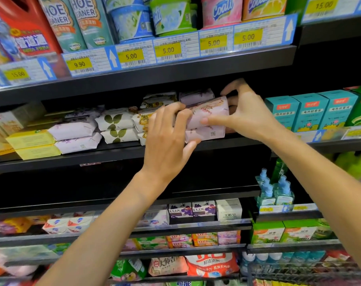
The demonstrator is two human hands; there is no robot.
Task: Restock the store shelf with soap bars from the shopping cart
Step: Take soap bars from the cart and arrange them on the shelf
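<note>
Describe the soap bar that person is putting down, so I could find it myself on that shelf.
Find the dark middle shelf, under the row of yellow price tags. At the right end of its soap row, just left of the teal boxes, the pale purple soap bar lies tilted on another like it. Unlike the flat leaf-printed bars, both hands grip it: left hand, right hand.

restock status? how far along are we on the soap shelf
Done: wrapped soap bars already stacked two high along the shelf. In hand: left hand and right hand seating a lavender bar atop another. Left: cart contents not visible.
</note>
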